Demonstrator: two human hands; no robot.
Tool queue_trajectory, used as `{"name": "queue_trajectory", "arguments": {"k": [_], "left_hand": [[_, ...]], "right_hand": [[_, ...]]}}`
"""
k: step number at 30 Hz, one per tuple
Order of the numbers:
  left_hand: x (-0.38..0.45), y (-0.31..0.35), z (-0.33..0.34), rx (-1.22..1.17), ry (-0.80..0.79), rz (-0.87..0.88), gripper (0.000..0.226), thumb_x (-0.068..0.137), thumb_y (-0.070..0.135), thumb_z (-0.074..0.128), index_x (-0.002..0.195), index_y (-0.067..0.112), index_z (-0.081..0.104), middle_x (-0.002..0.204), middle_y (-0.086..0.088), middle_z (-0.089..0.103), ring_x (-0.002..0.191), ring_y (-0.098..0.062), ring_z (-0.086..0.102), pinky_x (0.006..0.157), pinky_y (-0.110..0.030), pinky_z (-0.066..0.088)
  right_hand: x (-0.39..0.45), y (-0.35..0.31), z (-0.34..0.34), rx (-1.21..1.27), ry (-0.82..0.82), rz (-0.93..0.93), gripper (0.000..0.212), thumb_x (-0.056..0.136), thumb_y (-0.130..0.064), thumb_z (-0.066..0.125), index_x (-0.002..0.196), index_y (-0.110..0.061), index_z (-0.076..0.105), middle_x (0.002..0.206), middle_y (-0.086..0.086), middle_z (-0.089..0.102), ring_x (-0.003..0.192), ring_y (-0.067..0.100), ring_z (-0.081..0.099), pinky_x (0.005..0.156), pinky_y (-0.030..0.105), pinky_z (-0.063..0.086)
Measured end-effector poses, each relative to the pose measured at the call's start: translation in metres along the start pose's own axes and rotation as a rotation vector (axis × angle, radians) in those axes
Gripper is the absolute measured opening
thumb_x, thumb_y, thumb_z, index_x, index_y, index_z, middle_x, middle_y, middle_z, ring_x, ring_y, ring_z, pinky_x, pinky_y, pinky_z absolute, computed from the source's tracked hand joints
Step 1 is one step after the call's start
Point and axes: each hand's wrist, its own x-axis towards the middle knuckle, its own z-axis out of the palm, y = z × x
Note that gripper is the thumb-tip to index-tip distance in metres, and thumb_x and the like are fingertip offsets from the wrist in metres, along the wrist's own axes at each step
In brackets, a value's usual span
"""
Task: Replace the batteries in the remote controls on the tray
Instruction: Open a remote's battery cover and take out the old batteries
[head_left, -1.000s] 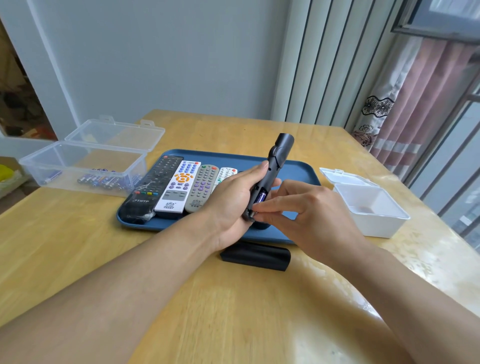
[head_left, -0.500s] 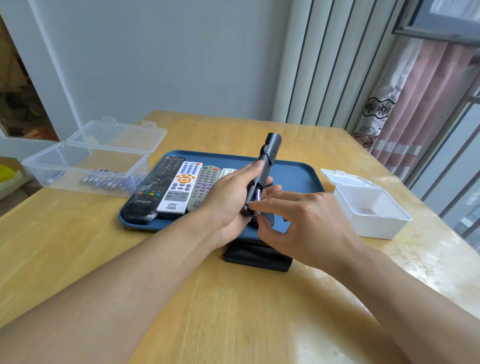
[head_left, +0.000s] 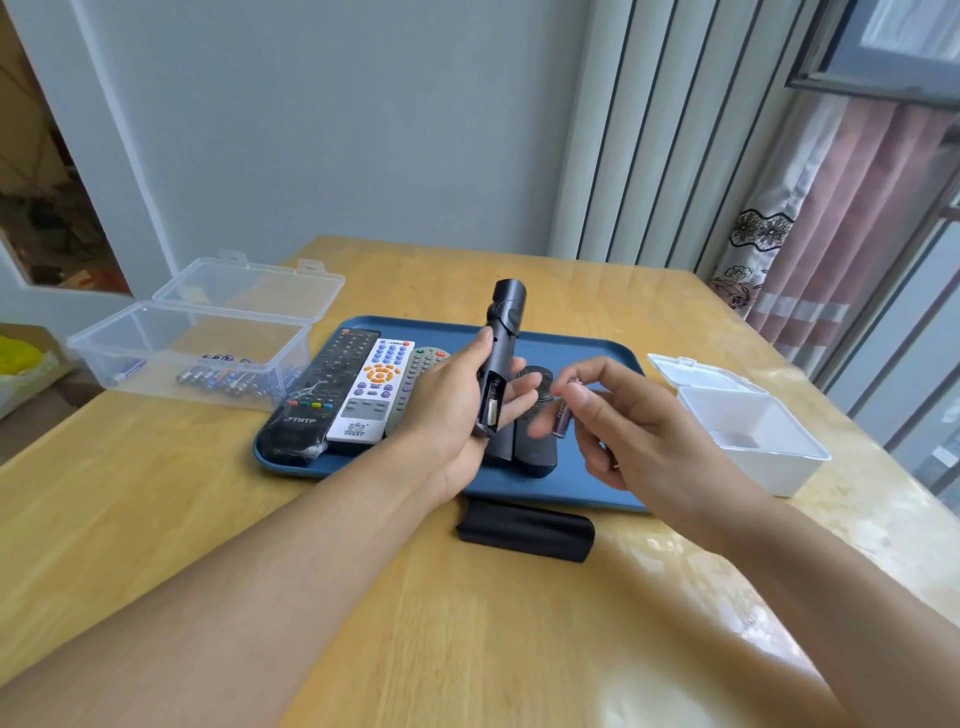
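My left hand (head_left: 457, 410) grips a dark grey remote (head_left: 497, 358) upright above the blue tray (head_left: 597, 483), its open battery bay facing me and looking empty. My right hand (head_left: 639, 431) pinches a purple battery (head_left: 563, 415) just right of that remote, clear of the bay. The remote's black battery cover (head_left: 524, 530) lies on the table in front of the tray. On the tray lie a black remote (head_left: 322, 389), a white remote (head_left: 371, 395), a grey remote (head_left: 415, 374) and two dark remotes (head_left: 535, 431) behind my hands.
A clear plastic box (head_left: 192, 348) with its lid open holds several batteries (head_left: 228, 382) at the left. A white box (head_left: 748, 436), lid open, stands at the right of the tray. The wooden table (head_left: 467, 623) ends near a curtain and window on the right.
My right hand has pulled the purple battery out of the remote's bay and moved right, away from it. The left hand has tilted the remote more upright.
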Motion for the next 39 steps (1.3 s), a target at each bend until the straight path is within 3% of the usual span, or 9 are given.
{"name": "queue_trajectory", "arguments": {"k": [6, 12, 22, 26, 29, 32, 34, 36, 39], "left_hand": [[0.000, 0.001, 0.000, -0.032, 0.027, 0.021, 0.034, 0.105, 0.032, 0.053, 0.116, 0.002, 0.064, 0.093, -0.016, 0.072, 0.083, -0.028, 0.075, 0.078, -0.040, 0.064], [-0.002, 0.004, -0.001, -0.013, 0.030, 0.053, 0.033, 0.106, 0.036, 0.049, 0.108, 0.008, 0.067, 0.101, -0.013, 0.076, 0.083, -0.026, 0.075, 0.074, -0.041, 0.065], [0.002, 0.002, -0.003, -0.010, 0.023, 0.058, 0.035, 0.106, 0.036, 0.050, 0.110, 0.007, 0.069, 0.095, -0.012, 0.076, 0.081, -0.024, 0.074, 0.066, -0.036, 0.064], [0.004, 0.002, -0.005, -0.025, 0.040, 0.071, 0.035, 0.106, 0.037, 0.050, 0.109, 0.008, 0.069, 0.095, -0.012, 0.076, 0.078, -0.024, 0.074, 0.066, -0.036, 0.064], [0.002, 0.010, -0.004, -0.084, 0.069, 0.108, 0.038, 0.106, 0.038, 0.048, 0.119, 0.007, 0.066, 0.097, -0.012, 0.075, 0.071, -0.020, 0.073, 0.062, -0.034, 0.063], [-0.001, 0.028, -0.011, -0.108, 0.119, 0.211, 0.034, 0.107, 0.037, 0.047, 0.114, 0.011, 0.068, 0.099, -0.011, 0.074, 0.068, -0.017, 0.071, 0.058, -0.032, 0.061], [-0.001, 0.046, -0.024, -0.099, 0.141, 0.276, 0.030, 0.107, 0.037, 0.047, 0.108, 0.016, 0.069, 0.094, -0.007, 0.075, 0.066, -0.016, 0.070, 0.054, -0.030, 0.059], [-0.001, 0.067, -0.045, -0.036, 0.167, 0.350, 0.028, 0.107, 0.036, 0.047, 0.103, 0.019, 0.070, 0.091, -0.004, 0.076, 0.064, -0.015, 0.069, 0.048, -0.028, 0.056], [0.003, 0.102, -0.092, 0.067, 0.238, 0.470, 0.030, 0.107, 0.035, 0.046, 0.105, 0.017, 0.070, 0.091, -0.003, 0.078, 0.062, -0.014, 0.066, 0.047, -0.027, 0.054]], "right_hand": [[0.002, 0.001, -0.015, 0.105, -0.030, 0.286, 0.024, 0.102, -0.030, 0.051, 0.108, -0.015, 0.068, 0.074, 0.002, 0.045, 0.065, 0.013, 0.037, 0.048, 0.019, 0.029], [0.003, 0.006, -0.022, 0.137, -0.053, 0.394, 0.013, 0.101, -0.009, 0.052, 0.101, -0.013, 0.065, 0.082, 0.006, 0.055, 0.070, 0.017, 0.045, 0.063, 0.025, 0.033], [0.003, 0.012, -0.028, 0.102, -0.098, 0.337, 0.030, 0.100, 0.001, 0.050, 0.125, -0.011, 0.061, 0.096, 0.006, 0.070, 0.089, 0.016, 0.061, 0.078, 0.029, 0.041], [0.004, 0.017, -0.028, 0.034, -0.084, 0.262, 0.027, 0.102, 0.000, 0.048, 0.121, -0.012, 0.063, 0.105, 0.004, 0.074, 0.096, 0.016, 0.065, 0.081, 0.028, 0.045], [0.007, 0.022, -0.027, -0.145, 0.009, 0.105, 0.025, 0.101, 0.004, 0.047, 0.115, -0.012, 0.060, 0.108, 0.003, 0.075, 0.091, 0.019, 0.068, 0.077, 0.027, 0.050], [0.016, 0.019, -0.019, -0.306, 0.041, 0.018, 0.034, 0.099, 0.009, 0.047, 0.105, -0.023, 0.059, 0.108, -0.002, 0.074, 0.087, 0.032, 0.067, 0.072, 0.036, 0.051], [0.028, 0.007, -0.008, -0.446, -0.019, 0.051, 0.036, 0.100, 0.002, 0.050, 0.102, -0.034, 0.058, 0.103, -0.011, 0.075, 0.084, 0.026, 0.067, 0.073, 0.029, 0.051], [0.043, -0.008, 0.007, -0.500, -0.107, 0.107, 0.029, 0.100, -0.005, 0.053, 0.105, -0.033, 0.058, 0.094, -0.015, 0.075, 0.076, 0.013, 0.067, 0.069, 0.016, 0.048], [0.075, -0.030, 0.042, -0.569, -0.178, 0.111, 0.021, 0.097, -0.011, 0.060, 0.100, -0.030, 0.066, 0.079, -0.016, 0.073, 0.069, 0.005, 0.068, 0.059, 0.010, 0.045]]}}
